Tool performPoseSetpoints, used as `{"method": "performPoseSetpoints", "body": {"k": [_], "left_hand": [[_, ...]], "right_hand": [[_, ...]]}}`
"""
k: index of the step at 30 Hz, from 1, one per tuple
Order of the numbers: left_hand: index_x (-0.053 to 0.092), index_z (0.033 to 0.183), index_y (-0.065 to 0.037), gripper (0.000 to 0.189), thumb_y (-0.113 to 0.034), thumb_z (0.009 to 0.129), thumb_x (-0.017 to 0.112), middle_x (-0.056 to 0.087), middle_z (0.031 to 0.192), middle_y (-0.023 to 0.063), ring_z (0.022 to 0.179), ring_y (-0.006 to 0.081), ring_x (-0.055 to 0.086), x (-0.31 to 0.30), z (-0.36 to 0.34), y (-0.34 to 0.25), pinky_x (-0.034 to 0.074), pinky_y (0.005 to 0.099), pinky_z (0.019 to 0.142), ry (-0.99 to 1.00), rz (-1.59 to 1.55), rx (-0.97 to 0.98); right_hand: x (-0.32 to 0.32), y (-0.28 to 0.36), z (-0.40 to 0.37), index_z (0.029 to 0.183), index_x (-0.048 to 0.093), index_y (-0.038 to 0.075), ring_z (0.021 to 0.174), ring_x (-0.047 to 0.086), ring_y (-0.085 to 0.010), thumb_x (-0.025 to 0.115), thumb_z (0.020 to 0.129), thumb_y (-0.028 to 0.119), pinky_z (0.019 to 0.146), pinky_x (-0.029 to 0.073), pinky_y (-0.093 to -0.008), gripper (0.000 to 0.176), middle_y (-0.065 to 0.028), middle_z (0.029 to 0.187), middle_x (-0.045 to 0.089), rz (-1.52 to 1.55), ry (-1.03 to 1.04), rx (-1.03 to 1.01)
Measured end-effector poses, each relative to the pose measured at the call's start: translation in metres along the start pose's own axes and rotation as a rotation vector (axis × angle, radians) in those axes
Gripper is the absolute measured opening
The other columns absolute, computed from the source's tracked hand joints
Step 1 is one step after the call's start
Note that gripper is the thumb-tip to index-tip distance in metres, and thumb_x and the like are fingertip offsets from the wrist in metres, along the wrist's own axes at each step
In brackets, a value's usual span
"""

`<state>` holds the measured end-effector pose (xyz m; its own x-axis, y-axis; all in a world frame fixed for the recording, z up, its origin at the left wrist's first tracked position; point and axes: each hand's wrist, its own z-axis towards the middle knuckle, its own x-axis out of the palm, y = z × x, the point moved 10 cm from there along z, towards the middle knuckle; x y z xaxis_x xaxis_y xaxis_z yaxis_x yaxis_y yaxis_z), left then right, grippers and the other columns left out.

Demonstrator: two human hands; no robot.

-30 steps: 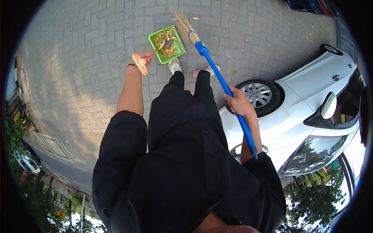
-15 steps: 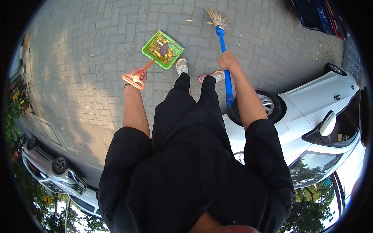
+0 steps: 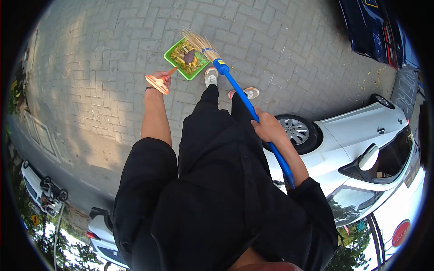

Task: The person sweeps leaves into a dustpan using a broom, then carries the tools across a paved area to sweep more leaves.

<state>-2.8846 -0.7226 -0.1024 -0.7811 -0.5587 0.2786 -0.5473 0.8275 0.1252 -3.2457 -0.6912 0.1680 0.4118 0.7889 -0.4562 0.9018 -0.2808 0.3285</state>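
Observation:
My left hand (image 3: 161,80) is closed round the orange handle (image 3: 158,85) of a green dustpan (image 3: 190,77). Yellow leaves (image 3: 181,54) and one large dark purple leaf (image 3: 189,57) lie in the pan, which rests on the paving in front of my feet. My right hand (image 3: 270,128) grips the blue shaft of a broom (image 3: 238,91). The broom slants up to the left, and its straw bristles (image 3: 199,43) are over the right edge of the dustpan. Whether they touch the leaves is hard to tell.
A white car (image 3: 334,135) stands close on my right, its wheel (image 3: 296,131) near my right arm. A dark blue car (image 3: 368,31) is at the upper right. Grey paving (image 3: 113,58) spreads ahead. More vehicles and a motorcycle (image 3: 54,192) show at the lower left.
The broom's bristles have swung left to the dustpan, and my right hand has come down closer to my body. The dustpan has barely shifted. A motorcycle has come into view at the lower left.

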Motion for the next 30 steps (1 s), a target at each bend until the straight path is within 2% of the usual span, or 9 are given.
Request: {"method": "performPoseSetpoints", "body": {"k": [2,7,10,12,17,19,23,28,30], "left_hand": [[0.044,0.087,-0.003,0.013,-0.011,0.082,0.054,0.049,0.06,0.0028,0.044,0.0056,0.045,-0.005,0.0,0.002,0.035,0.0171,0.036,0.031,0.003,0.002],[0.043,0.07,-0.009,0.019,-0.017,0.08,0.056,0.046,0.054,-0.0003,0.039,0.0062,0.04,-0.017,-0.026,0.024,0.031,0.0168,0.033,-0.057,-0.023,0.027],[0.042,0.068,-0.009,0.021,-0.018,0.08,0.056,0.044,0.052,-0.0007,0.038,0.0064,0.039,-0.031,-0.028,0.036,0.03,0.0173,0.032,-0.031,-0.039,0.022],[0.042,0.067,-0.009,0.022,-0.019,0.08,0.056,0.044,0.052,-0.0007,0.038,0.0066,0.039,-0.045,-0.023,0.043,0.03,0.0174,0.032,-0.043,-0.08,0.014],[0.043,0.071,-0.008,0.02,-0.019,0.082,0.055,0.044,0.052,0.0001,0.037,0.0074,0.039,-0.072,-0.001,0.049,0.031,0.0185,0.032,0.01,-0.187,0.006],[0.043,0.074,-0.008,0.018,-0.019,0.083,0.054,0.044,0.052,0.0006,0.037,0.0079,0.039,-0.079,-0.003,0.054,0.032,0.0191,0.032,0.061,-0.223,-0.014],[0.043,0.071,-0.008,0.021,-0.021,0.084,0.053,0.044,0.051,-0.0003,0.038,0.0079,0.039,-0.086,-0.015,0.062,0.031,0.0187,0.033,-0.031,-0.341,0.064],[0.042,0.064,-0.01,0.028,-0.026,0.084,0.052,0.042,0.05,-0.0017,0.038,0.0075,0.038,-0.088,-0.016,0.087,0.026,0.0185,0.032,0.094,-0.272,0.045],[0.041,0.076,-0.004,0.019,-0.017,0.085,0.052,0.043,0.054,0.0015,0.039,0.0071,0.038,-0.081,-0.025,0.097,0.029,0.0178,0.033,0.099,-0.378,0.076]], "right_hand": [[-0.016,-0.003,0.005,0.122,0.039,-0.008,0.092,0.057,-0.041,0.05,0.081,0.013,0.082,0.044,-0.046,0.047,-0.0306,0.096,0.057,0.009,-0.036,-0.003],[-0.016,-0.017,0.059,0.118,0.041,-0.012,0.085,0.058,-0.0433,0.05,0.079,0.01,0.076,0.046,-0.0474,0.046,-0.0312,0.088,0.058,-0.127,-0.165,0.118],[0.006,-0.008,0.075,0.11,0.041,-0.013,0.085,0.059,-0.0434,0.049,0.072,0.004,0.076,0.048,-0.0462,0.042,-0.0306,0.09,0.059,-0.119,-0.108,0.171],[0.033,0.0,0.079,0.111,0.041,-0.014,0.085,0.059,-0.0425,0.049,0.073,0.005,0.075,0.049,-0.0459,0.043,-0.0305,0.09,0.059,-0.145,-0.018,0.089],[0.06,0.032,0.03,0.123,0.032,-0.015,0.084,0.06,-0.0411,0.049,0.076,0.007,0.074,0.048,-0.0463,0.054,-0.0313,0.087,0.059,-0.238,0.194,-0.028],[0.052,0.041,0.005,0.124,0.032,-0.014,0.085,0.059,-0.0411,0.05,0.079,0.009,0.076,0.047,-0.0465,0.054,-0.0317,0.087,0.059,-0.226,0.21,-0.072],[0.02,0.055,-0.011,0.124,0.034,-0.012,0.086,0.058,-0.0416,0.051,0.081,0.012,0.079,0.046,-0.0467,0.052,-0.0318,0.088,0.058,-0.211,0.172,-0.097],[-0.002,0.068,0.062,0.126,0.033,-0.011,0.086,0.059,-0.0413,0.048,0.081,0.009,0.078,0.046,-0.0468,0.052,-0.0292,0.089,0.06,-0.344,0.003,-0.046],[0.002,0.078,0.102,0.126,0.032,-0.012,0.084,0.061,-0.0401,0.044,0.081,0.007,0.074,0.048,-0.0459,0.051,-0.0276,0.089,0.061,-0.45,-0.033,-0.005]]}}
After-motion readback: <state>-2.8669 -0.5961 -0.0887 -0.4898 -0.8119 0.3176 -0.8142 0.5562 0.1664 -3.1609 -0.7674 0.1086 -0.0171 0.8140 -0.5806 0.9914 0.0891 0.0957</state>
